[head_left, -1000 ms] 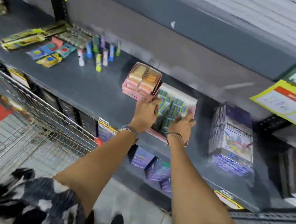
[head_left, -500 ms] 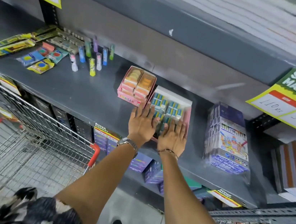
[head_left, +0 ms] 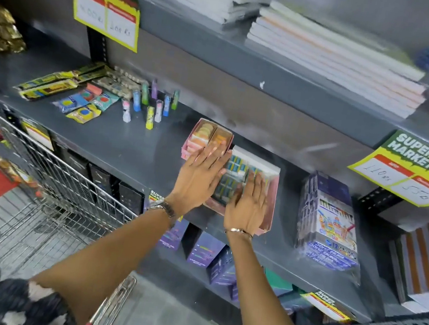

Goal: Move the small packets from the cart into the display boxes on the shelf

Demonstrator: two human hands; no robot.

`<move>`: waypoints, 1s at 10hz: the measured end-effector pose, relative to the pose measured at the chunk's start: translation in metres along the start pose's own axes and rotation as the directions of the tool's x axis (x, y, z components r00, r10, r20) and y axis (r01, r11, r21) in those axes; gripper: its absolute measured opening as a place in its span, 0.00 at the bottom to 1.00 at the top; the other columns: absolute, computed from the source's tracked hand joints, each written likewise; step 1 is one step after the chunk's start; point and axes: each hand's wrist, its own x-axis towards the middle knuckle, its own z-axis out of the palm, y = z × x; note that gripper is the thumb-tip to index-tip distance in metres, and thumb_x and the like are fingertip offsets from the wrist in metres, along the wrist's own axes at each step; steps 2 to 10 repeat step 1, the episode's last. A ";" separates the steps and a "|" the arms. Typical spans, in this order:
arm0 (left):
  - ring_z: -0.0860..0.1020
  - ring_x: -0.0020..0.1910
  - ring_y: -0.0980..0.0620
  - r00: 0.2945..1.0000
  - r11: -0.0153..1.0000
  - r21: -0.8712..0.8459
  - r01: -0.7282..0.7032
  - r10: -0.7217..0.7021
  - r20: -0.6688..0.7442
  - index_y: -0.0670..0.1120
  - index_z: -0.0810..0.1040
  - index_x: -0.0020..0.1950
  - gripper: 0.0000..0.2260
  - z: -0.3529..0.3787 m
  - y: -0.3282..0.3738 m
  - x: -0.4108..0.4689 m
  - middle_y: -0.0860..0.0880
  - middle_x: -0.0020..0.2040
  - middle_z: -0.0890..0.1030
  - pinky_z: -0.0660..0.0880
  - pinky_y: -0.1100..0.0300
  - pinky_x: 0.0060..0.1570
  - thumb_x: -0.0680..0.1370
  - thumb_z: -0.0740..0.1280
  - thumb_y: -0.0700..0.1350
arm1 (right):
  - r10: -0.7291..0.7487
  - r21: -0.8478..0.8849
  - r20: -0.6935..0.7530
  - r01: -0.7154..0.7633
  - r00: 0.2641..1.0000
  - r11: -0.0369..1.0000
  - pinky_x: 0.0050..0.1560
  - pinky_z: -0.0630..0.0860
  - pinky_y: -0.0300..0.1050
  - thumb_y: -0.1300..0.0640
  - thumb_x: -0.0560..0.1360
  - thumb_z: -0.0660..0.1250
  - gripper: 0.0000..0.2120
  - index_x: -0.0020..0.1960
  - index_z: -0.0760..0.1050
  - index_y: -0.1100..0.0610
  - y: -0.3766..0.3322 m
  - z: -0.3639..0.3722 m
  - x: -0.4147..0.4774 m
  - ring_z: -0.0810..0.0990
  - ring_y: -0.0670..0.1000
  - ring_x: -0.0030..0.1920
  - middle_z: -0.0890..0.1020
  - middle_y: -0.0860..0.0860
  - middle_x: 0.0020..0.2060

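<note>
A pink display box (head_left: 271, 194) full of small blue and white packets (head_left: 237, 169) sits on the grey middle shelf (head_left: 133, 149). My left hand (head_left: 200, 178) lies flat, fingers spread, over the box's left side and reaches toward a second pink box (head_left: 205, 139) of orange and peach packets behind it. Resting flat on the packets at the box's near right is my right hand (head_left: 247, 207), fingers together and extended. Neither hand holds anything. The wire cart (head_left: 40, 194) stands at the lower left; its inside shows no packets.
Loose erasers, pencil packs and small upright tubes (head_left: 151, 105) lie on the shelf's left. A wrapped crayon pack (head_left: 330, 224) stands right of the box. Notebook stacks (head_left: 331, 55) fill the shelf above; yellow price signs (head_left: 408, 171) hang from its edge. Purple boxes (head_left: 204, 248) sit on the shelf below.
Both hands went from gripping the box's near edge to lying flat on the packets. The left hand has slid farther back and left, toward the orange-packet box. The view has tilted up.
</note>
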 end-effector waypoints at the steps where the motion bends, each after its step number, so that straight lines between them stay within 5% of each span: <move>1: 0.68 0.68 0.49 0.964 0.987 -0.123 -0.104 0.070 -0.258 0.47 0.69 0.65 0.16 -0.038 0.003 0.007 0.44 0.67 0.74 0.67 0.53 0.64 0.80 0.51 0.42 | -0.154 0.082 -0.099 0.163 0.983 0.983 0.67 0.71 0.53 0.61 0.73 0.53 0.21 0.64 0.71 0.61 -0.026 -0.010 -0.005 0.74 0.59 0.66 0.77 0.60 0.64; 10: 0.68 0.68 0.49 0.964 0.987 -0.123 -0.104 0.070 -0.258 0.47 0.69 0.65 0.16 -0.038 0.003 0.007 0.44 0.67 0.74 0.67 0.53 0.64 0.80 0.51 0.42 | -0.154 0.082 -0.099 0.163 0.983 0.983 0.67 0.71 0.53 0.61 0.73 0.53 0.21 0.64 0.71 0.61 -0.026 -0.010 -0.005 0.74 0.59 0.66 0.77 0.60 0.64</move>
